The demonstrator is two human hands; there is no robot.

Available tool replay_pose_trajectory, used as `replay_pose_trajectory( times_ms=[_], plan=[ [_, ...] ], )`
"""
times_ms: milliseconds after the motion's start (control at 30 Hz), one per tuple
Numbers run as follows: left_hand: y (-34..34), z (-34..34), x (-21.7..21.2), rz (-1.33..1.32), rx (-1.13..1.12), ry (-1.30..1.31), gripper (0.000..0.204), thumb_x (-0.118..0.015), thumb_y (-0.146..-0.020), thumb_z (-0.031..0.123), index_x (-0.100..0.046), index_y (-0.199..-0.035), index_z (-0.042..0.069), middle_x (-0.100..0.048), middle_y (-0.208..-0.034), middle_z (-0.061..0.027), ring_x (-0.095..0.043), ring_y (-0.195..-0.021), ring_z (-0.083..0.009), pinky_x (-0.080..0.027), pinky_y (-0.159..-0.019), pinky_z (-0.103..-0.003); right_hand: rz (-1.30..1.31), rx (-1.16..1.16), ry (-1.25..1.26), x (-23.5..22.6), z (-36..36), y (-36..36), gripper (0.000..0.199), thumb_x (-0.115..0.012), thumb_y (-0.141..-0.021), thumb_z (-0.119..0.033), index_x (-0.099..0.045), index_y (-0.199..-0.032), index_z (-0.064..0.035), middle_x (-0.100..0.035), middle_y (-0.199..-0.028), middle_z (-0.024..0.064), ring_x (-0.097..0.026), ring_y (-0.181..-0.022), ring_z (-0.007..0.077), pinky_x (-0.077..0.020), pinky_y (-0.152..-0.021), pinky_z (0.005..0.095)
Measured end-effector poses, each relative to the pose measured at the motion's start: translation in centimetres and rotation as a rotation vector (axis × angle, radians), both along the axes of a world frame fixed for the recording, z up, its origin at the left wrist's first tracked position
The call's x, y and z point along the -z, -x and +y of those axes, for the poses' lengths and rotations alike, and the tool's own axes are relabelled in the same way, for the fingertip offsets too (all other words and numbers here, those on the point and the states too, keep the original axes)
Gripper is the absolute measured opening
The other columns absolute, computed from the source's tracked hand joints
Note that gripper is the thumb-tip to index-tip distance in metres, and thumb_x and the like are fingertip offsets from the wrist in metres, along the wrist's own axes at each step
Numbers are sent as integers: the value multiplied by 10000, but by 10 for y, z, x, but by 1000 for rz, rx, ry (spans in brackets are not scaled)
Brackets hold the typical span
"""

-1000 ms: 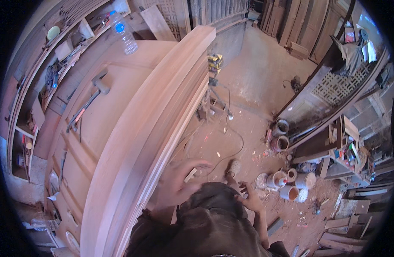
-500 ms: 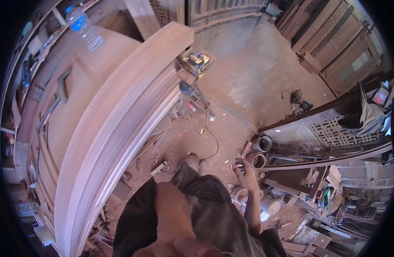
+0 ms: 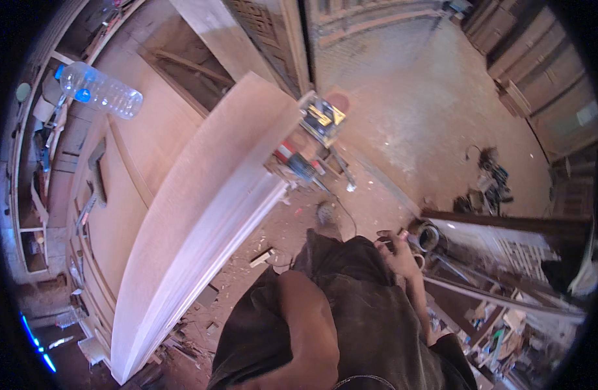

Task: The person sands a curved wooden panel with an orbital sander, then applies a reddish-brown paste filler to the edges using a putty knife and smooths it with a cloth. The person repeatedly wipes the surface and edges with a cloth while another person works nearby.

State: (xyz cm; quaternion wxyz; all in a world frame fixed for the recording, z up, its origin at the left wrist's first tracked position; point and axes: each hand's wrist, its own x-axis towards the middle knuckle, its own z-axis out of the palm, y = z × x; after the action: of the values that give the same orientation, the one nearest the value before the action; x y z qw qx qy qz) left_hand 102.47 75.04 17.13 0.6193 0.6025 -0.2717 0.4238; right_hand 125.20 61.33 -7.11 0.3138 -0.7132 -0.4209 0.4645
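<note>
My right hand point(image 3: 398, 255) hangs beside my dark shorts, close to a round open can point(image 3: 427, 235). Its fingers are bent and apart, with nothing I can make out between them. My bent left arm point(image 3: 309, 325) crosses in front of my shorts at the lower middle. The left hand itself does not show. To the left, thick pale wooden planks point(image 3: 201, 175) lie stacked on edge or flat, looking curved. Near their far end are a yellow-and-black power tool point(image 3: 324, 119) and a red-and-dark power tool point(image 3: 296, 161).
Clear plastic bottles point(image 3: 107, 94) with blue caps lie on the wooden panel point(image 3: 162, 123) at left, near a dark bent tool point(image 3: 97, 166). A corded machine point(image 3: 494, 179) sits on the dusty floor at right. Wood scraps point(image 3: 507, 325) clutter the lower right.
My view has turned, so the planks and my body appear shifted. Something skin-coloured at the bottom of my left arm is no longer seen. My right hand stays beside the cans.
</note>
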Motion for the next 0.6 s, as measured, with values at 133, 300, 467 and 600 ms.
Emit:
replay_pose_trajectory(
  times_ms=[133,300,467,600],
  plan=[
    [1,31,-2,42,-137,15,284,-581,-965,278,-669,-1128,63,-697,-1032,-71,-612,-843,-185,-484,-746,-317,-69,-102,7,-8,73,-50,320,-611,-951,-219,-585,-1168,16,-675,-1003,152,-668,-885,228,-527,-760,343],
    [-35,46,19,67,-119,26,279,-575,-973,289,-687,-1109,74,-708,-1011,-59,-613,-817,-174,-486,-717,-307,30,-7,-96,46,151,-129,237,-624,-929,-168,-620,-1085,11,-680,-930,130,-667,-820,182,-525,-705,299],
    [-76,25,37,214,-115,183,234,-595,-961,213,-724,-1090,67,-697,-1100,-88,-632,-841,-198,-499,-674,-296,-158,-157,-175,124,301,-166,176,-658,-879,-143,-624,-990,-11,-686,-897,149,-668,-786,200,-536,-720,325],
    [-95,17,30,395,-432,104,181,-645,-926,208,-721,-1040,90,-678,-1076,-63,-615,-783,-186,-495,-657,-318,-403,-272,-607,191,417,-159,297,-705,-871,-207,-558,-1015,6,-648,-882,99,-640,-835,225,-522,-749,352]
  ],
)
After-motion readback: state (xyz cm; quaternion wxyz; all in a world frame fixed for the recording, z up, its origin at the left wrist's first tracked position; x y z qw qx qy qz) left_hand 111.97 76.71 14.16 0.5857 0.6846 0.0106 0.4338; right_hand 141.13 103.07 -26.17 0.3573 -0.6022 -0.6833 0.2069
